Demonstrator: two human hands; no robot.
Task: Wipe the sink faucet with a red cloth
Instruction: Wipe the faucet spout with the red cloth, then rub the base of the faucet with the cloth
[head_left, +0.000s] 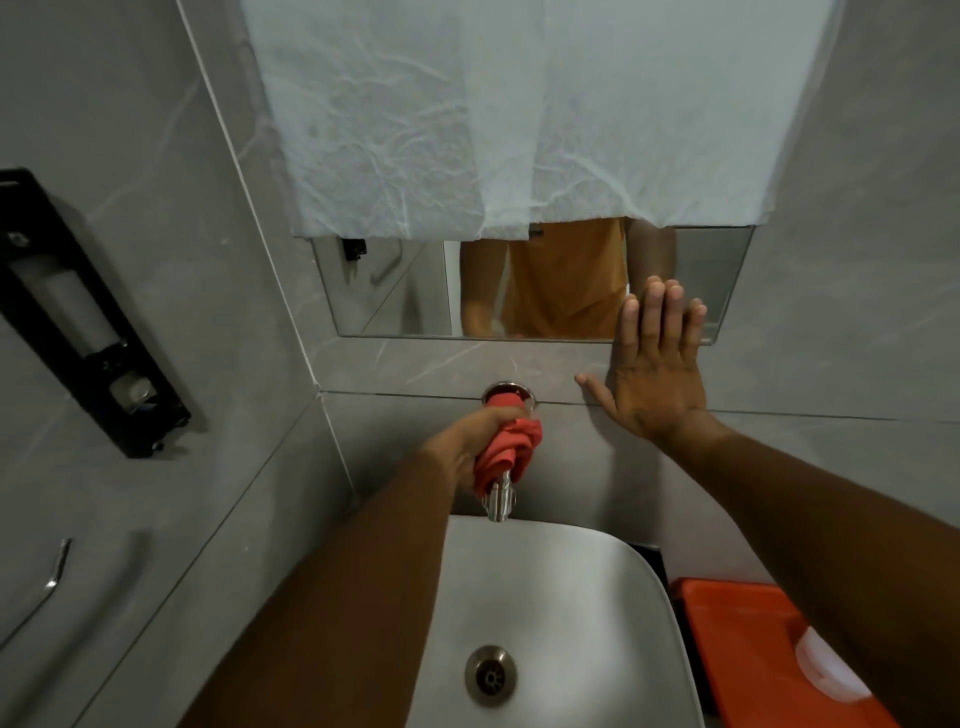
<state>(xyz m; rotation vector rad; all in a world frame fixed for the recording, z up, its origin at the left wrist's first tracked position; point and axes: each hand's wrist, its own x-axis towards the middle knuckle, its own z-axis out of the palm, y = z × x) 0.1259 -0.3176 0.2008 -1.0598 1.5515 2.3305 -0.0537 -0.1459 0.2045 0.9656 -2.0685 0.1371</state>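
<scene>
- The red cloth (506, 453) is bunched into thick folds and wrapped around the faucet (500, 498), covering it from the round wall plate (508, 391) down most of its length; only the chrome spout end shows below the cloth, hanging over the back rim of the sink.
- The left hand (480, 439) is closed around the cloth, gripping it against the faucet body from the left side.
- The right hand (655, 371) is open and flat against the grey wall, fingers spread and pointing up, their tips overlapping the lower edge of the mirror; it holds nothing.
- The sink (597, 587) is a pale, rounded basin directly under the spout, with a dark metal drain (491, 675) in its bottom and nothing else inside.
- An orange bin (748, 639) with something white on its lid sits just right of the sink, partly hidden by the right forearm.
- The walls are grey marbled tile, meeting in a corner left of the faucet.
- A mirror (696, 270) above the faucet is mostly covered by a crinkled white sheet (519, 119); the uncovered strip reflects an orange shirt and an arm.
- A black dispenser (78, 312) is mounted on the left wall, and a chrome handle (57, 566) shows below it.
</scene>
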